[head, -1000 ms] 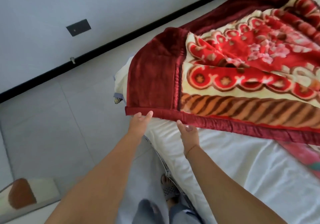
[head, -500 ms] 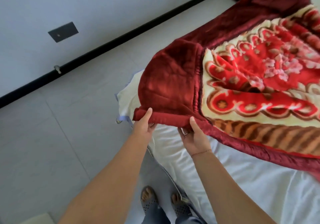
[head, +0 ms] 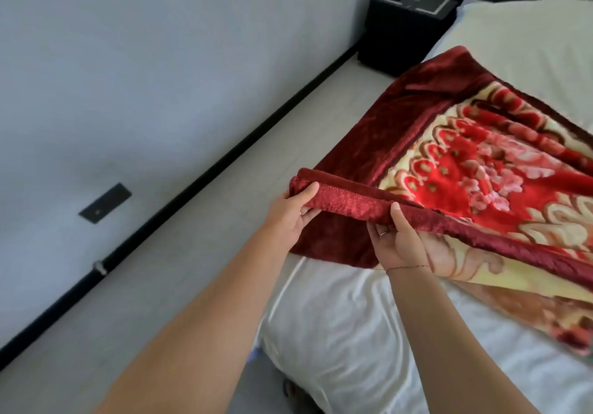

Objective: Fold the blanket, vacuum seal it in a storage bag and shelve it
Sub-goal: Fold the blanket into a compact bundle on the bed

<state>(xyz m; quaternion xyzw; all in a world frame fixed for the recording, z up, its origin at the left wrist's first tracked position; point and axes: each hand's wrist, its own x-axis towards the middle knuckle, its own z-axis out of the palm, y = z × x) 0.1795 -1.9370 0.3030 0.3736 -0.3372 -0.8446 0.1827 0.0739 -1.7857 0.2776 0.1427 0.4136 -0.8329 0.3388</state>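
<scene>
With left grip and right grip pinching the blanket hem at frame centre, we should carry it level across the bed, matching edges.

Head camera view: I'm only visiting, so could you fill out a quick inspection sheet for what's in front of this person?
Surface: bed, white sheet rumpled.
Job's things: red floral blanket on the bed, near edge lifted; storage bag not seen.
Clutter: nothing seen.
Grippers: left hand grips the blanket's corner; right hand grips its hem.
Cables: nothing seen.
Surroundings: cream pillow, black box beside the bed, black wall plate.
</scene>
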